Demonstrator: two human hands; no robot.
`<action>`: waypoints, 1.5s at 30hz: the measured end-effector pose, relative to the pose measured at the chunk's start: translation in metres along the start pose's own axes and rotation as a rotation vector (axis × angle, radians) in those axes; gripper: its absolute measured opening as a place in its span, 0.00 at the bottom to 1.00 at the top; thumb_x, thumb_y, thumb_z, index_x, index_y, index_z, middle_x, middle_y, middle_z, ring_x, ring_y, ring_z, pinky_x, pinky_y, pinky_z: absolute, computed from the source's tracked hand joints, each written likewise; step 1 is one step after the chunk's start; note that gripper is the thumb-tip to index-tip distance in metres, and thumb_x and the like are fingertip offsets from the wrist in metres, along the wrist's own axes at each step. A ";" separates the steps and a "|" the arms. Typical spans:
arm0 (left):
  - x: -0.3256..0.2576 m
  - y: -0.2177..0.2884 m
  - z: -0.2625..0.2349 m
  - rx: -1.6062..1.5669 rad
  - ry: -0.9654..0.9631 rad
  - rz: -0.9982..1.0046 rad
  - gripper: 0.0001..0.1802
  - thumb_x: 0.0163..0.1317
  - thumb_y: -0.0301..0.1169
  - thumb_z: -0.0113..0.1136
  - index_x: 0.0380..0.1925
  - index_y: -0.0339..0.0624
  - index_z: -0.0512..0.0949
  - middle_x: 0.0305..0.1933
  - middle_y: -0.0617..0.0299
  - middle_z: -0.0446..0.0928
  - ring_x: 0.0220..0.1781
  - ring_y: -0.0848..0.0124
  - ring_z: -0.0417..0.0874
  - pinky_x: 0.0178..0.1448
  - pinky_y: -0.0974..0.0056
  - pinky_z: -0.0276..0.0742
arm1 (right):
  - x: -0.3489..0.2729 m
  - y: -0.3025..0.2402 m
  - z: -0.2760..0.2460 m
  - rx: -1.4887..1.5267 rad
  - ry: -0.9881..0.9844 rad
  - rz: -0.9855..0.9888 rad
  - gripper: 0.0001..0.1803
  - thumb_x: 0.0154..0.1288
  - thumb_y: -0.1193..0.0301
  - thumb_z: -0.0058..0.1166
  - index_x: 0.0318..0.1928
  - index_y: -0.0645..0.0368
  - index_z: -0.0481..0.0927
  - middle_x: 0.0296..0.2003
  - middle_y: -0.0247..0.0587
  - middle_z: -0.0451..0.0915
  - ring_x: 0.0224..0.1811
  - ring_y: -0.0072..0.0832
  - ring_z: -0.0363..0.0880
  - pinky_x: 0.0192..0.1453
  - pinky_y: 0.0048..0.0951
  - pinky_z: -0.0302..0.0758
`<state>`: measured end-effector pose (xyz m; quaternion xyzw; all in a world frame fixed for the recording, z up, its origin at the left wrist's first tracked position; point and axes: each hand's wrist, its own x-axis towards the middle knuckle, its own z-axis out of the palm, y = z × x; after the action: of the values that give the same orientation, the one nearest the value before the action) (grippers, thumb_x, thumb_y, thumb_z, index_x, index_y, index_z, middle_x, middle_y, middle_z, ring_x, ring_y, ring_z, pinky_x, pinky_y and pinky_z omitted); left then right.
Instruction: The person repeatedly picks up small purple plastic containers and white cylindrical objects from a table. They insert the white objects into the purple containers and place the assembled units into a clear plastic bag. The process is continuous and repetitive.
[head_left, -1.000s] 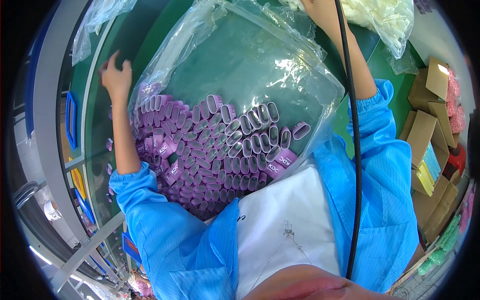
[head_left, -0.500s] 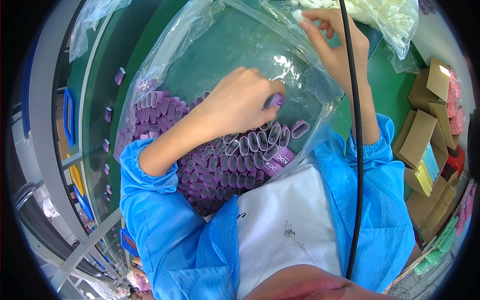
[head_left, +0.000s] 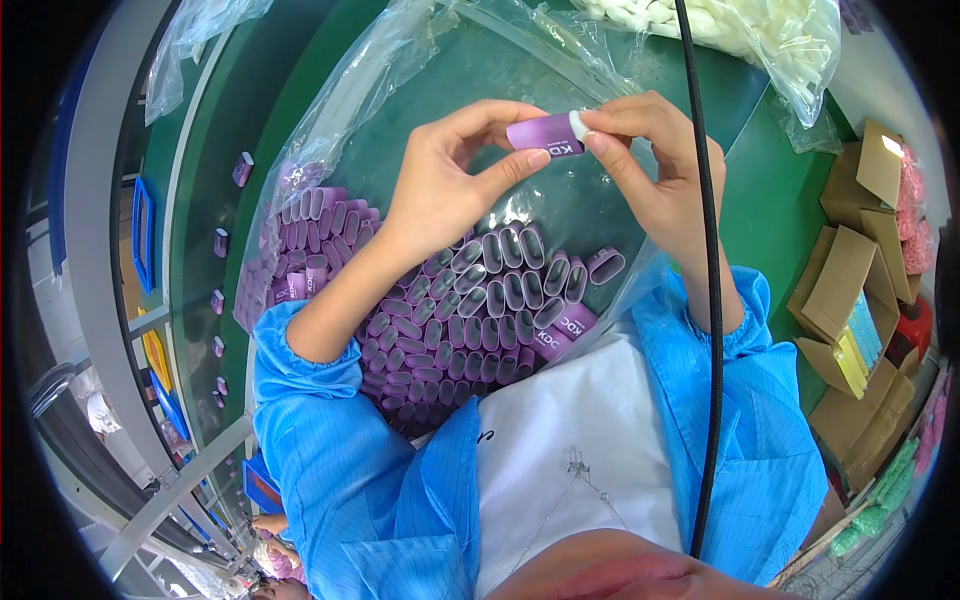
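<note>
My left hand (head_left: 440,185) pinches a purple oval tube (head_left: 532,134) between thumb and fingers, above the green table. My right hand (head_left: 660,160) holds a small white plug-like piece (head_left: 578,125) at the tube's right end. The two touch; whether the piece sits inside the tube I cannot tell. Below my hands, many open-ended purple tubes (head_left: 466,332) lie packed together on clear plastic sheeting (head_left: 345,95), most with their openings facing up. A few lie on their sides near my shirt.
A clear bag of white pieces (head_left: 690,22) lies at the far right. Along the left, several purple pieces sit spaced out on a green strip (head_left: 205,270). Cardboard boxes (head_left: 812,290) stand at right. A black cable (head_left: 716,350) hangs in front of my right arm.
My left hand has lifted a tube from above the pile and moved it away from me. My right hand has come down and left, bringing the white piece to the tube's end.
</note>
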<state>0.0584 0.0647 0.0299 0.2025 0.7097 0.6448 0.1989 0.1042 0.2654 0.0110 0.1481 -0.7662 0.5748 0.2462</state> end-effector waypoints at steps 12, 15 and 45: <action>-0.003 -0.013 0.004 -0.170 0.039 0.007 0.19 0.59 0.19 0.66 0.51 0.29 0.76 0.49 0.53 0.81 0.51 0.71 0.81 0.57 0.66 0.77 | -0.004 0.001 0.007 0.036 -0.001 0.054 0.09 0.58 0.80 0.63 0.41 0.63 0.85 0.34 0.42 0.83 0.33 0.28 0.82 0.37 0.25 0.77; 0.001 -0.012 0.001 -0.272 0.026 0.012 0.20 0.59 0.19 0.66 0.52 0.28 0.76 0.48 0.53 0.81 0.50 0.72 0.82 0.56 0.67 0.79 | -0.006 -0.001 0.001 0.114 0.028 0.087 0.10 0.58 0.82 0.61 0.42 0.63 0.85 0.36 0.44 0.84 0.35 0.30 0.83 0.38 0.25 0.78; -0.007 -0.003 -0.002 -0.426 -0.170 -0.184 0.20 0.62 0.25 0.64 0.53 0.29 0.75 0.46 0.53 0.82 0.46 0.70 0.83 0.54 0.66 0.77 | -0.006 -0.003 -0.002 -0.070 -0.074 -0.369 0.12 0.49 0.83 0.66 0.37 0.65 0.82 0.36 0.47 0.83 0.31 0.35 0.83 0.31 0.29 0.79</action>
<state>0.0628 0.0591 0.0270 0.1438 0.5540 0.7396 0.3541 0.1111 0.2660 0.0106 0.2984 -0.7542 0.4870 0.3242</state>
